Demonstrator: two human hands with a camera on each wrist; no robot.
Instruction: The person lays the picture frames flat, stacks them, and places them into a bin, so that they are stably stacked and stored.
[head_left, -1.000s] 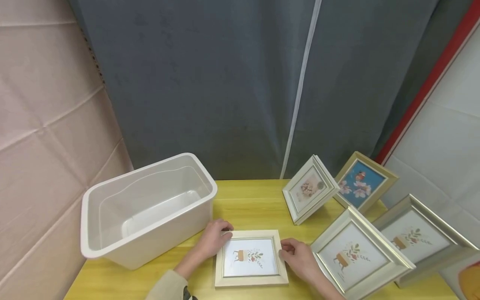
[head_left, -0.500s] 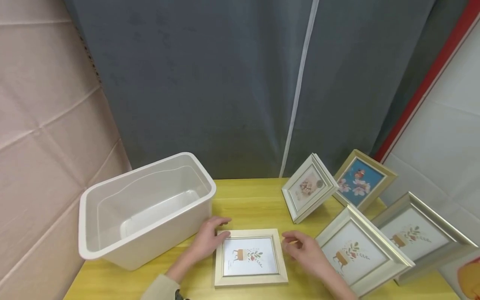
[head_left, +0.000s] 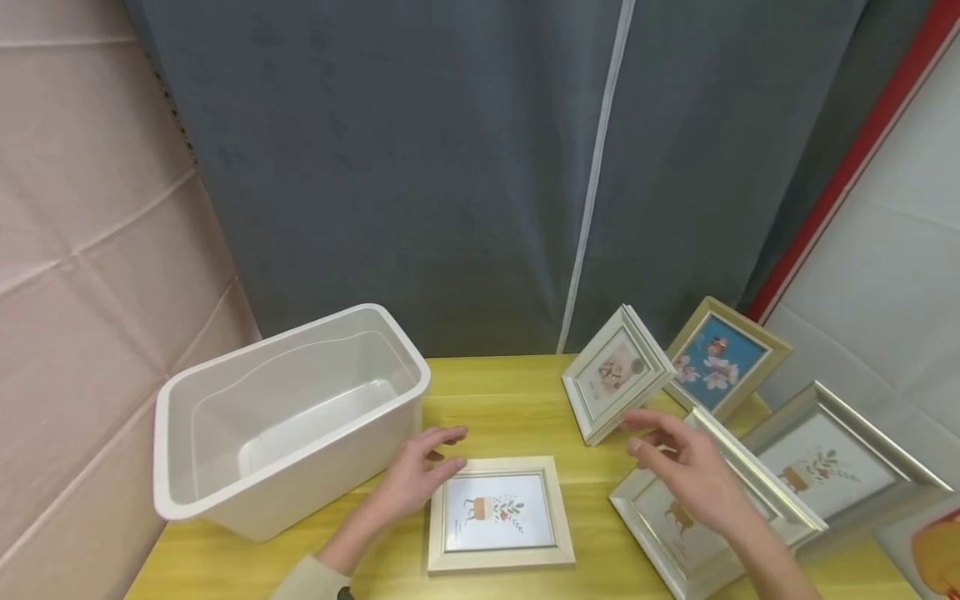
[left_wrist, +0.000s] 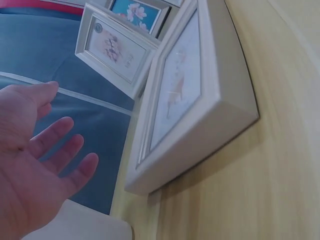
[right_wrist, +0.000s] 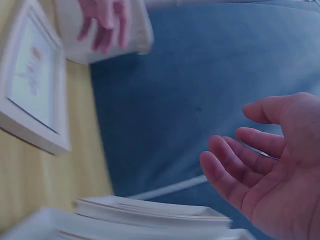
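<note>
A cream picture frame [head_left: 500, 560] with a deer-and-plant print lies flat on the table, face up. My left hand [head_left: 412, 479] hovers at its upper left corner, fingers loosely spread and holding nothing; the left wrist view shows a gap between hand [left_wrist: 40, 155] and frame [left_wrist: 200, 120]. My right hand [head_left: 690, 467] is raised in front of a standing silver-white picture frame [head_left: 660, 546], hiding part of its print. Its fingers are relaxed and hold nothing. Beyond its fingertips stands a smaller white picture frame [head_left: 617, 375].
A deep white plastic bin [head_left: 300, 467] stands on the left of the yellow wood table [head_left: 495, 392]. At right are a tan frame with a blue flower picture [head_left: 716, 367] and a large silver frame [head_left: 825, 467]. A grey curtain [head_left: 420, 183] hangs behind.
My right hand has let go of the lying frame's right edge and moved right and up towards the standing frames. My left hand has come off the frame's corner, slightly to the left.
</note>
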